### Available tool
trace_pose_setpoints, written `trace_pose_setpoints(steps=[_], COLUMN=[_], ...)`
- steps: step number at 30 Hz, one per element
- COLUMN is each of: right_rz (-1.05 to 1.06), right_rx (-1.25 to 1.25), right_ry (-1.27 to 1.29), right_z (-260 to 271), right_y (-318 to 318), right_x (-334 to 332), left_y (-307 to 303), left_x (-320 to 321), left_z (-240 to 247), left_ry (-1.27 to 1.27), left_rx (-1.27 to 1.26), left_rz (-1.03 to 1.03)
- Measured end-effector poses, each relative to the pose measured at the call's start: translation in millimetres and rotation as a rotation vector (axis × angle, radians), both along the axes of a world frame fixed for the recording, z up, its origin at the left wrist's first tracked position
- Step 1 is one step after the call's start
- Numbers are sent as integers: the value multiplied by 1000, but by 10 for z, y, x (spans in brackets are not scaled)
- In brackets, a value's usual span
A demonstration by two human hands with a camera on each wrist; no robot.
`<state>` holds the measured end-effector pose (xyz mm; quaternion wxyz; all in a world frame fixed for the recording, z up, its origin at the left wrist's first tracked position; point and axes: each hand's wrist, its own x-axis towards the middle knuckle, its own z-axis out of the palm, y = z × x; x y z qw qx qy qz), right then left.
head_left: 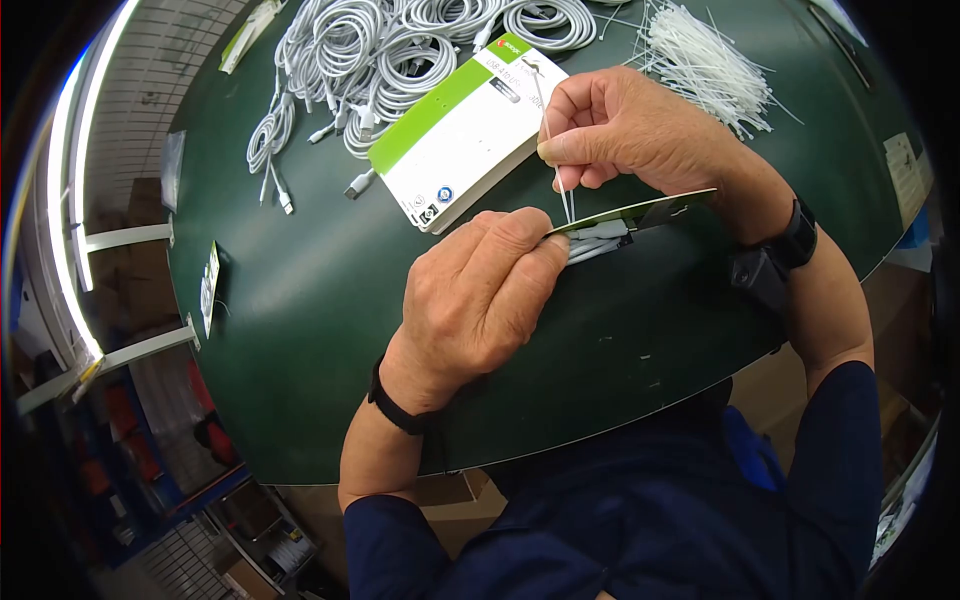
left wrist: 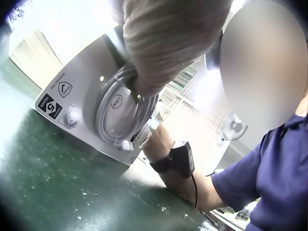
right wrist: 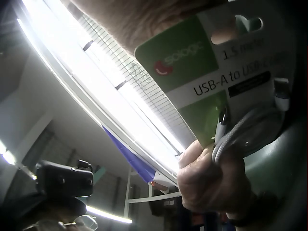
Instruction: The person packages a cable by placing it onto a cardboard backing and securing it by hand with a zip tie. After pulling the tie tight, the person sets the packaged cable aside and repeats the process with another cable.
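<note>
My left hand (head_left: 480, 290) grips a cable packaging card (right wrist: 185, 72) together with the coiled grey-white USB cable (left wrist: 107, 108) lying against it. The card is tilted and seen nearly edge-on in the head view; its front, in the right wrist view, is green and white with "USB-A to USB-C" print and a hanger hole at the top. Above the card's upper edge, my right hand (head_left: 640, 125) pinches the strands of a thin white cable tie (head_left: 571, 207) between thumb and fingers. The strands run down behind the card, where their lower ends are hidden.
A stack of flat green-and-white cards (head_left: 470, 140) lies just beyond the hands. Several coiled cables (head_left: 345, 45) are heaped behind it, and a pile of white cable ties (head_left: 700, 60) sits at the back right. Another card (head_left: 210, 290) stands near the left table edge.
</note>
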<state>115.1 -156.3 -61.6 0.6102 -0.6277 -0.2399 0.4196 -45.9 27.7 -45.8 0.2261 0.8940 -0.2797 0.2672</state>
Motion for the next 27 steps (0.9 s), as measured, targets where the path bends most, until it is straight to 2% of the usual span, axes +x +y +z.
trace_pose_setpoints(steps=[9,15,27], right_rz=[20,56,76], right_rx=[-15,-57,30], right_ry=[24,-121,-150], right_z=[22,-22,-73], right_y=[20,9,18], right_x=[-91,-74,-62], left_y=[3,2,8], left_x=[-13,-9,-11], left_z=[-9,-7,0], left_ry=[-16,-22,-8], left_rx=[9,10,-5], left_rz=[-22,-21,-28])
